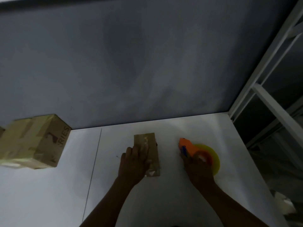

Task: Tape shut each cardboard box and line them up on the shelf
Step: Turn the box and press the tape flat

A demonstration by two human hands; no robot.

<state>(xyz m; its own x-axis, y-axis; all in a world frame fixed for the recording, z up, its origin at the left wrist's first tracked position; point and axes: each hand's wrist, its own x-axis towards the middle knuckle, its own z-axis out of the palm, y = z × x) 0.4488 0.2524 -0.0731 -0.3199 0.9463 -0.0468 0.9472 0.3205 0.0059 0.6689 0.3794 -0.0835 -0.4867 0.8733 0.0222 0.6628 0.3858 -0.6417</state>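
On the white shelf (49, 194), the big box (36, 141) by the wall at the left looks fully taped and placed. Mid-shelf, the small box (151, 141) lies under the flat, straight fingers of the left hand (134, 161). The right hand (196, 167) curls round the tape dispenser (188, 145) near it, so I'd say sealing is unfinished.

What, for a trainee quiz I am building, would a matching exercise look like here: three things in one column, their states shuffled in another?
Things
1. small brown cardboard box
2. large taped cardboard box
3. orange tape dispenser with a yellow disc

States
a. gripped by the right hand
b. stands untouched at the far left
c. lies flat under the left hand

Pairs: 1-c, 2-b, 3-a
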